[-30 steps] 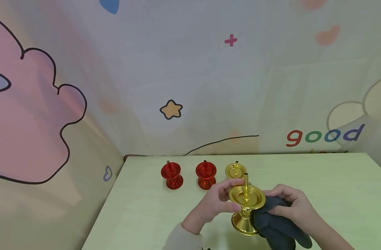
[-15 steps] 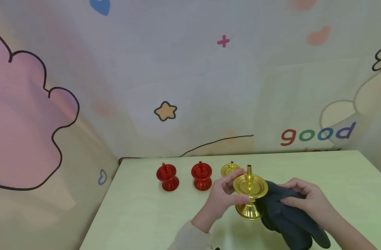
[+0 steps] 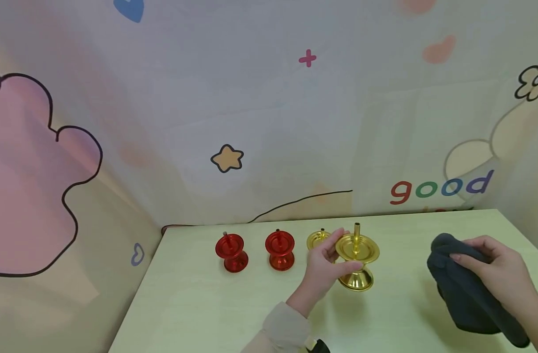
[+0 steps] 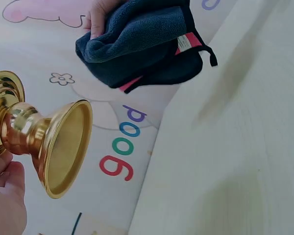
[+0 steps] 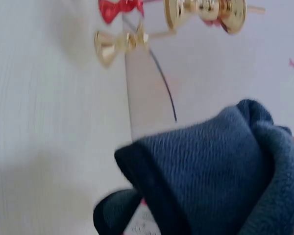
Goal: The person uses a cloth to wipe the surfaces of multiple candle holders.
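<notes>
My left hand (image 3: pixel 322 268) grips a gold candle holder (image 3: pixel 357 251) by its stem, just under the upper dish, and holds it upright above the table. Its hollow flared base (image 4: pixel 66 149) faces the left wrist camera. Well to the right, my right hand (image 3: pixel 500 267) pinches a folded dark blue-grey cloth (image 3: pixel 465 289) between thumb and fingers, also off the table. A label and red trim show on the cloth (image 4: pixel 137 49) in the left wrist view. Cloth and candle holder are apart.
Two red candle holders (image 3: pixel 230 251) (image 3: pixel 280 249) stand toward the back of the pale table (image 3: pixel 198 304). Another gold one (image 3: pixel 316 239) stands beside them, partly hidden behind my left hand. A printed backdrop (image 3: pixel 269 108) rises behind the table's far edge.
The cloth has come away from the candle holder and moved right with my right hand. My left hand has raised the candle holder slightly and shifted it away from me.
</notes>
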The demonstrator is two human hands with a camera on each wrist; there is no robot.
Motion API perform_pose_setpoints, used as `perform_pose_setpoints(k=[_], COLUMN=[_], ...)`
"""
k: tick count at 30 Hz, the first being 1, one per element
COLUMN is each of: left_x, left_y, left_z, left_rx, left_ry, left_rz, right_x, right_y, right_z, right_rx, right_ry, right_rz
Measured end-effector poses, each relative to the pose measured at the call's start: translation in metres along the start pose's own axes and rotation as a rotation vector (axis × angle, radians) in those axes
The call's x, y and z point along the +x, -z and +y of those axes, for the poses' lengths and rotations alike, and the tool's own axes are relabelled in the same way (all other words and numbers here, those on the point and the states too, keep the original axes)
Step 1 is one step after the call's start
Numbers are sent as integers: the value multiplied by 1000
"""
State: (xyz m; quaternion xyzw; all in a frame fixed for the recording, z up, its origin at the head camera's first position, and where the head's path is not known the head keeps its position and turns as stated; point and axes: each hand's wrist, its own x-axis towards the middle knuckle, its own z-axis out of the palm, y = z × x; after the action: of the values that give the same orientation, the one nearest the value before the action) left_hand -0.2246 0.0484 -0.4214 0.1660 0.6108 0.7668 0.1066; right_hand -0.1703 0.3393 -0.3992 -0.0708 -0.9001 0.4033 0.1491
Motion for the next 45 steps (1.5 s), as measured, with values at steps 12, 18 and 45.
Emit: perform_pose_setpoints(k=[12, 18, 45], left_x=[15, 21, 58], left_y=[-11, -16, -48], left_z=[-26, -44, -103], left_rx=[46, 44, 290], left_ry=[88, 82, 57], left_rz=[94, 153, 451], right_x=[21, 33, 32], right_y=[-6, -22, -102], right_z=[40, 46, 50], right_rx=[-298, -212, 53], right_ry=[-69, -88, -208], right_rz=[147, 114, -43])
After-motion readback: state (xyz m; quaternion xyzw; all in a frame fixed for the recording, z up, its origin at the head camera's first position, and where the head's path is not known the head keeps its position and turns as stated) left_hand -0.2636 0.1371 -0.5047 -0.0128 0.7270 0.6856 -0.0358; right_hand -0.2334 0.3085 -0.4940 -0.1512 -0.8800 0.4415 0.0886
